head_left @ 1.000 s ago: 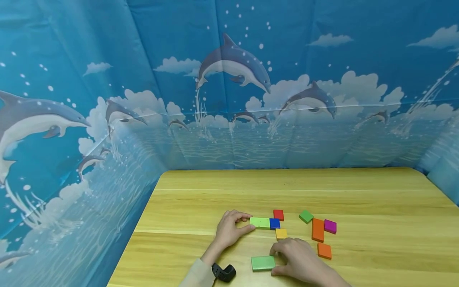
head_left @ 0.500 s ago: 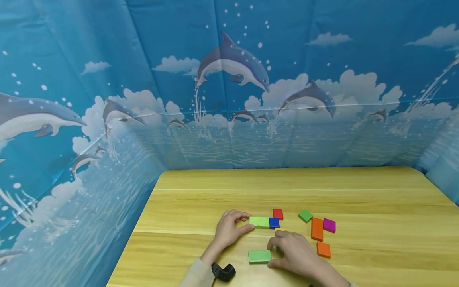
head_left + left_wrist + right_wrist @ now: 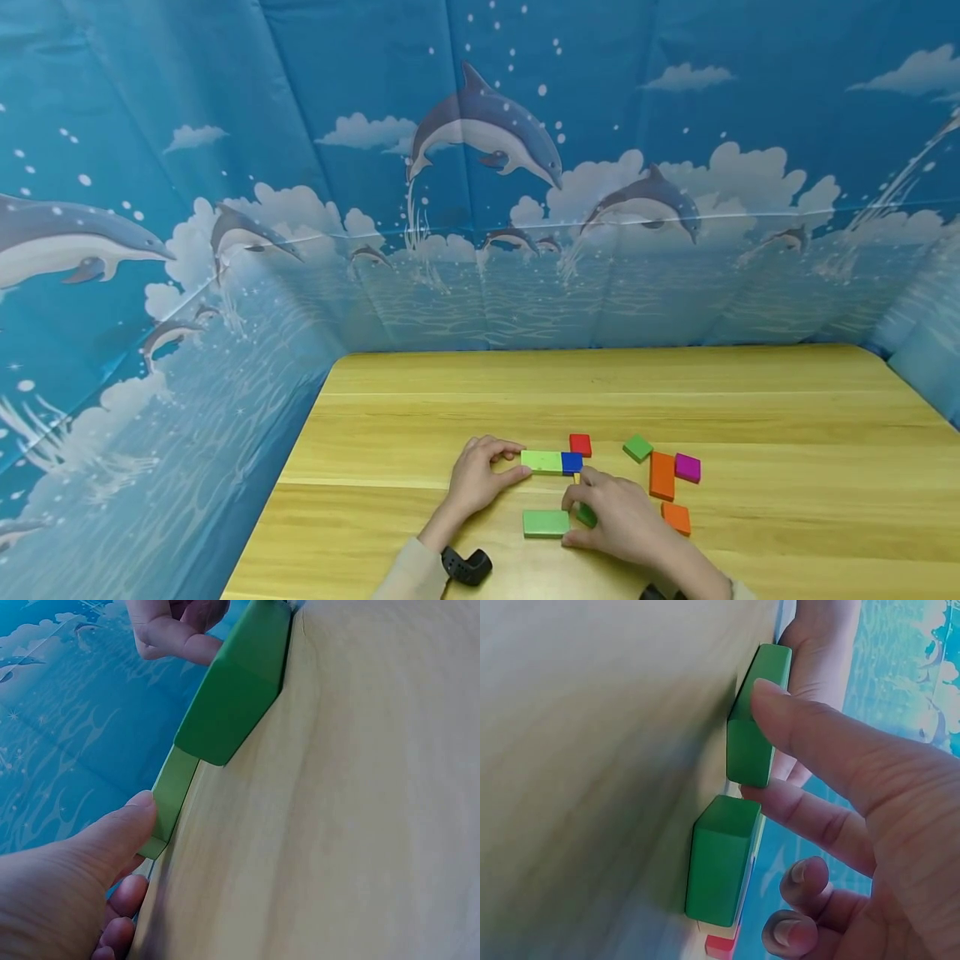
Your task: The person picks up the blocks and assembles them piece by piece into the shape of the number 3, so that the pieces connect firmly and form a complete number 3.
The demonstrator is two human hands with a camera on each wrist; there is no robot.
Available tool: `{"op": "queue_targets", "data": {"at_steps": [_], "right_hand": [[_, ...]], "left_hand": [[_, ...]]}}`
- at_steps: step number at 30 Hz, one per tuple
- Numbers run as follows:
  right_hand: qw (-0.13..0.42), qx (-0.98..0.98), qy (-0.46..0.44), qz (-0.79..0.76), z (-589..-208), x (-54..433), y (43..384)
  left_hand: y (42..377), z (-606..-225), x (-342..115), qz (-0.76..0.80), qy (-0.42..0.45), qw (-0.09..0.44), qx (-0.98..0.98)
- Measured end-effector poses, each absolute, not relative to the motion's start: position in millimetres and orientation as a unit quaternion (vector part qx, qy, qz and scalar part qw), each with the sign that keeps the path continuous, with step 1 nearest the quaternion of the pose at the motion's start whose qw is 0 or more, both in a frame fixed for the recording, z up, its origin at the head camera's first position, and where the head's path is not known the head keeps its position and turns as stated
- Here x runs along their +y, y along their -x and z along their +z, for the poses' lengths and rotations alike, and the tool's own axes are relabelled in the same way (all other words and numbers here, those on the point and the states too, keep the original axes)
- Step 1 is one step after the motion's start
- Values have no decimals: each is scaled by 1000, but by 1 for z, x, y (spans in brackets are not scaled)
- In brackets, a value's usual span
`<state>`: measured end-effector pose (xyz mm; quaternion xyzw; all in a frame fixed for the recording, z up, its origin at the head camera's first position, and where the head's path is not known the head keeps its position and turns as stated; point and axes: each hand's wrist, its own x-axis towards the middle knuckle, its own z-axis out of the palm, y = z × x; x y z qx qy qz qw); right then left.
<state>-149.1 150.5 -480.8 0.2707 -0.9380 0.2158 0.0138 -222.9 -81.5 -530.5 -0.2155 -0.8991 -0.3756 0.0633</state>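
Observation:
My left hand (image 3: pixel 480 479) pinches the left end of a light green rectangular block (image 3: pixel 541 462) between thumb and fingers. A small blue block (image 3: pixel 572 464) sits against that block's right end. Nearer me, my right hand (image 3: pixel 618 518) grips the right end of a green rectangular block (image 3: pixel 546 524); in the right wrist view the thumb (image 3: pixel 776 712) presses on its side and the index finger is at its end. Beneath the right hand shows part of another green block (image 3: pixel 587 515), seen larger in the right wrist view (image 3: pixel 721 862). A yellow block is mostly hidden behind the right fingers.
A red block (image 3: pixel 580 445) lies just beyond the blue one. To the right are a small green block (image 3: pixel 637 448), a long orange block (image 3: pixel 662 476), a purple block (image 3: pixel 687 467) and a smaller orange block (image 3: pixel 676 518). The wooden table (image 3: pixel 420 408) meets a dolphin-print curtain (image 3: pixel 420 308).
My right hand has moved the green rectangular block away from me, closer to the light green one, and now covers most of the yellow block. The left hand has stayed in place.

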Motion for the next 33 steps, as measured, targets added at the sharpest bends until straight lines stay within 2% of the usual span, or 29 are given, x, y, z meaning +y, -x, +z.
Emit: {"op": "queue_targets", "data": {"at_steps": [22, 33], "right_hand": [[32, -941, -273, 199, -480, 157, 149], [20, -940, -273, 203, -479, 159, 150]], "left_hand": [[223, -530, -82, -382, 216, 64, -896], [222, -529, -82, -381, 212, 62, -898]]}}
